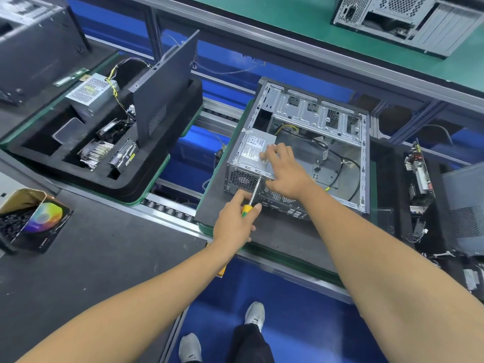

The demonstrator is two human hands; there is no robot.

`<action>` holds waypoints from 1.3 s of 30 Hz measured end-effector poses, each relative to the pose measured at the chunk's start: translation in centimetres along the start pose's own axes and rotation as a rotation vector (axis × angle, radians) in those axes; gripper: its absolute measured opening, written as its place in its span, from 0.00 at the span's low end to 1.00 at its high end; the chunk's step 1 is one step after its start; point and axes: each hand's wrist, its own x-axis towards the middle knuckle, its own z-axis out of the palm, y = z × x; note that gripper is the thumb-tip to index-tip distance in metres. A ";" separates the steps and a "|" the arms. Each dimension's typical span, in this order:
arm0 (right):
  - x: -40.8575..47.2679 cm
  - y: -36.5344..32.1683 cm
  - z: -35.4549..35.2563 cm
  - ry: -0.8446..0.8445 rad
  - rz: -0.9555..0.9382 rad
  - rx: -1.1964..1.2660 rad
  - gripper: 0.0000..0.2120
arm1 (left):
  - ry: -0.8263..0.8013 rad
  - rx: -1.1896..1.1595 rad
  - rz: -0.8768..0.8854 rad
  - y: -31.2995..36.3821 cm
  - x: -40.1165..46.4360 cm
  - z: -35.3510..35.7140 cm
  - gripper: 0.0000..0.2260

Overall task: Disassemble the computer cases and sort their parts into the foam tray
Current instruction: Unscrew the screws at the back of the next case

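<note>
Left hand (237, 218) grips screwdriver (253, 195) at the case's (364, 163) near edge; right hand (284, 167) presses, fingers spread, steadying the power supply (252, 150)

2 hands (233, 221) — 1 screwdriver (252, 196), 2 open computer cases (301, 153), 1 foam tray (104, 142) — 2 power supplies (258, 150), 1 loose side panel (163, 93), 2 shoes (255, 315).

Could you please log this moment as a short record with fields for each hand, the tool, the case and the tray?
left hand: grips the yellow-and-green-handled screwdriver
tool tip: at the rear edge of the open grey metal computer case
right hand: rests on the silver boxed power supply inside that case
black foam tray: holds another power supply, a finned heatsink, a drive and a dark side panel standing upright
</note>
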 end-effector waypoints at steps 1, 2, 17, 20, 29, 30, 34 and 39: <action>0.0 0.0 0.0 0.002 0.003 -0.005 0.31 | 0.016 0.007 0.014 0.0 -0.1 0.0 0.07; 0.0 0.0 0.0 0.004 0.006 -0.008 0.31 | 0.028 -0.018 0.020 0.0 -0.2 0.1 0.06; 0.0 -0.2 -0.1 -0.006 0.003 -0.007 0.31 | -0.309 -0.663 -0.338 -0.1 0.1 -1.1 0.17; 0.0 -0.2 -0.1 0.006 -0.002 -0.010 0.31 | -0.278 -0.659 -0.333 0.3 0.6 -1.1 0.17; 0.1 0.1 0.2 0.008 -0.005 -0.013 0.31 | -0.163 -0.586 -0.330 -0.4 0.9 -0.3 0.20; 0.2 0.1 0.2 0.007 -0.004 -0.017 0.31 | -0.146 -0.581 -0.340 -0.4 0.8 -0.3 0.20; 0.1 0.2 0.3 0.011 -0.003 -0.006 0.31 | -0.138 -0.582 -0.380 -0.8 0.4 -0.4 0.19; 0.1 0.1 0.3 0.015 0.001 0.010 0.31 | -0.209 -0.546 -0.351 -1.1 -0.1 -0.4 0.20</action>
